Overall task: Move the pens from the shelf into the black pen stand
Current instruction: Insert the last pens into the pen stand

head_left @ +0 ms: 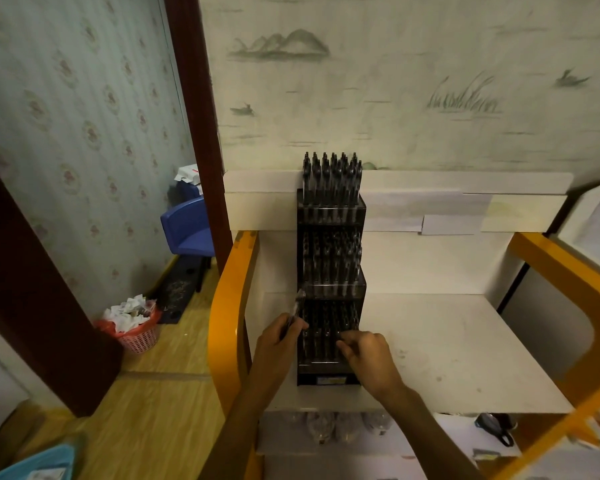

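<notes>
- Both arms come in from the bottom of the view and meet at the lowest tier of the black pen stand (pixel 330 271), which stands on the white shelf (pixel 447 344) between the shelf unit's orange side rails (pixel 227 317), back against the wall.
- The stand is a tall three-step thing, dark with see-through fronts. Top tier is packed with dark pens (pixel 330 178) standing upright, clicker ends poking well above the rim. Middle tier looks full too, though it's murky in there. The bottom tier has pens in its rows as well; can't count them.
- Left hand (pixel 280 337) sits at the stand's front-left corner, knuckles up, grip curled round one dark pen (pixel 296 308). That pen is tilted, its upper end pointing up and away along the stand's left edge, just touching or right beside the middle tier's corner — hard to say which.
- Right hand (pixel 368 355) is over the right half of the bottom tier, fingers bent down, fingertips (pixel 343 337) right among the pen tops. Honestly can't tell if that grip is pinching a pen or just touching them, it's too dark.
- Lower shelf underneath has some blurry clear packets (pixel 336 426), contents not readable.
- Off to the left on the floor: a pink bin (pixel 137 336) stuffed with crumpled paper.
</notes>
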Demonstrator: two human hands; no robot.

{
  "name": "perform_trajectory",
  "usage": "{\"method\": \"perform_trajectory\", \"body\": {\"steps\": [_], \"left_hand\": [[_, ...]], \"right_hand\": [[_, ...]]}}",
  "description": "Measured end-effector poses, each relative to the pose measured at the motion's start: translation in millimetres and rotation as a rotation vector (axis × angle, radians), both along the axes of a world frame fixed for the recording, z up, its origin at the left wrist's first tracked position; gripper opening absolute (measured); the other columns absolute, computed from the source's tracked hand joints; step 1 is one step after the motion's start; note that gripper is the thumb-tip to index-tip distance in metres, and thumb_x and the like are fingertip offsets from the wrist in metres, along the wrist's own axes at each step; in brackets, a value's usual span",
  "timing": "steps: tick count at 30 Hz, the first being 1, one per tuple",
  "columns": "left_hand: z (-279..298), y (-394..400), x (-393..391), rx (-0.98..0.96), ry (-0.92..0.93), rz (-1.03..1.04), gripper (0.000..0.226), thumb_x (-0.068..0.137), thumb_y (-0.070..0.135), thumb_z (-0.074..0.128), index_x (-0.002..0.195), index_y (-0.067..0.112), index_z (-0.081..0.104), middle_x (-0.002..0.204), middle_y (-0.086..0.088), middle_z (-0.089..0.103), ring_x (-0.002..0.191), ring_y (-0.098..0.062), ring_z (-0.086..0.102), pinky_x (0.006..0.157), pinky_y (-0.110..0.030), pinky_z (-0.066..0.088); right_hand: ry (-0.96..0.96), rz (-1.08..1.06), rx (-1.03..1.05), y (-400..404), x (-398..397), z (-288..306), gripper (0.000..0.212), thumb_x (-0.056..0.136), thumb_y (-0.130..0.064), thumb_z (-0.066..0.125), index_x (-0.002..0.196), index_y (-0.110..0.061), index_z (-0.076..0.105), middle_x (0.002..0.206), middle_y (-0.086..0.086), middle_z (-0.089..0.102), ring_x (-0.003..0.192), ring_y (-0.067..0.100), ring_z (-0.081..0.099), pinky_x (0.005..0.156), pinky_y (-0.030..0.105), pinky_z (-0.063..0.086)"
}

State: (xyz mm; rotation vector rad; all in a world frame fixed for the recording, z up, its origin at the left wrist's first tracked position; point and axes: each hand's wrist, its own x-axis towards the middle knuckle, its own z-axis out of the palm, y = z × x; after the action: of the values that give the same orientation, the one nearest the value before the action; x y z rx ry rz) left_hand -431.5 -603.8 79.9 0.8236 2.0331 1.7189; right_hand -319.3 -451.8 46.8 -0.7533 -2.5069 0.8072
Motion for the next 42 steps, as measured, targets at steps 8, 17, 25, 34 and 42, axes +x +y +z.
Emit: {"method": "perform_trajectory", "body": {"steps": [8,17,25,34,42], "left_hand": [[5.7,8.0,6.9,-0.002,-0.086,-0.043,0.026,0.105,0.030,0.042,0.101,0.017,0.064,0.058,0.011,0.046,0.048,0.001,0.043,0.046,-0.013,0.034],[8.4,20.9,18.5,-0.158,0.050,-0.174,0.027,0.105,0.029,0.042,0.092,0.022,0.064,0.069,0.014,0.054,0.058,0.003,0.046,0.057,-0.015,0.035],[7.6,23.1,16.9,-0.201,0.156,-0.217,0.021,0.103,0.035,0.047,0.094,0.024,0.062,0.085,-0.006,0.066,0.074,-0.017,0.059,0.071,-0.029,0.048],[18.3,8.1,-6.5,-0.270,0.546,-0.016,0.017,0.094,0.045,0.058,0.106,0.034,0.060,0.099,0.017,0.058,0.085,-0.001,0.058,0.076,-0.022,0.053],[22.5,1.3,-22.7,-0.290,0.676,0.024,0.027,0.094,0.050,0.055,0.117,0.036,0.060,0.115,0.015,0.057,0.101,-0.002,0.055,0.090,-0.036,0.051]], "right_hand": [[0.150,-0.051,-0.030,2.0,5.1,31.1,0.016,0.091,-0.017,0.068,0.106,-0.015,0.075,0.091,-0.003,0.075,0.083,0.008,0.068,0.080,0.014,0.050],[0.468,0.139,-0.579,-12.0,2.0,77.8,0.013,0.090,-0.017,0.070,0.101,-0.015,0.076,0.092,-0.004,0.076,0.091,0.012,0.071,0.082,0.021,0.054],[0.514,0.112,-0.697,-11.3,1.4,78.3,0.011,0.088,-0.011,0.070,0.099,-0.010,0.073,0.085,0.004,0.077,0.083,0.019,0.073,0.079,0.026,0.056],[0.499,-0.034,-0.471,12.7,13.8,66.5,0.005,0.087,-0.017,0.073,0.091,-0.019,0.071,0.077,0.000,0.074,0.078,0.016,0.072,0.075,0.026,0.058],[0.316,-0.117,-0.190,16.6,12.1,37.7,0.008,0.087,-0.022,0.073,0.095,-0.021,0.070,0.083,-0.012,0.071,0.074,0.001,0.068,0.069,0.015,0.053]]}}
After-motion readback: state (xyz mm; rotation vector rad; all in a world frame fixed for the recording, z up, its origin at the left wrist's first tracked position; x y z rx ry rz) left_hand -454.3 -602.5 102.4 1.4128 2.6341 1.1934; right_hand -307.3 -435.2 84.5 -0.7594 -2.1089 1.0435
